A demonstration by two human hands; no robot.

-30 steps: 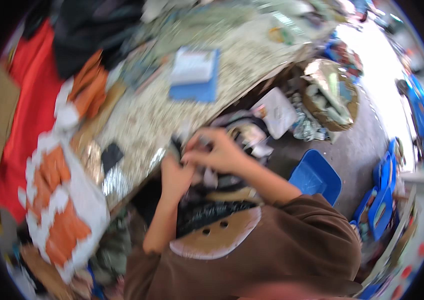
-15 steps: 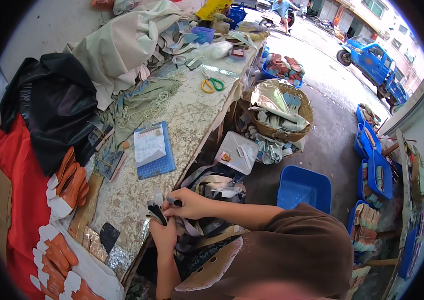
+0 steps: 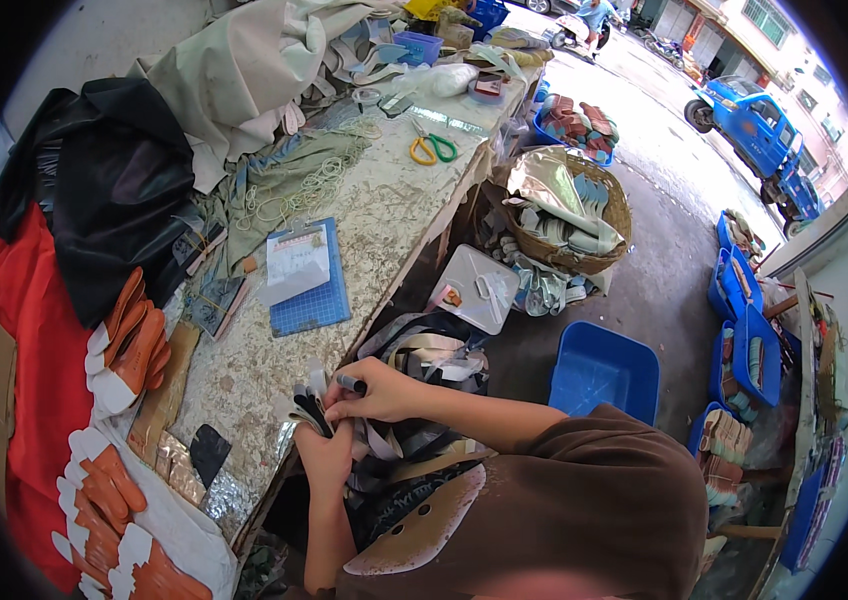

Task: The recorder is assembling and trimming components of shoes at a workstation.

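Note:
My left hand [image 3: 327, 452] is closed round a bundle of thin black and pale strips [image 3: 310, 408], whose ends stick up above the fingers at the bench's near edge. Against it, my right hand [image 3: 380, 392] pinches at the bundle with its fingertips. A short dark cylinder with a grey end [image 3: 351, 383] juts from the right fingers; its kind I cannot make out. Both hands touch each other. Beyond them on the worn bench [image 3: 384, 225] lies a blue clipboard [image 3: 309, 312] with a white paper sheet [image 3: 296, 268].
Scissors [image 3: 433, 149] with yellow and green handles lie farther up the bench. Orange-and-white gloves [image 3: 129, 350] are stacked at left. Right of the bench stand a clear lidded box [image 3: 474, 288], a blue tub [image 3: 604, 372] and a wicker basket [image 3: 609, 235]. Loose strips [image 3: 434, 350] hang beside my right arm.
The view has shifted slightly. My hands stay together at the bundle, and the strip ends look a little more fanned out.

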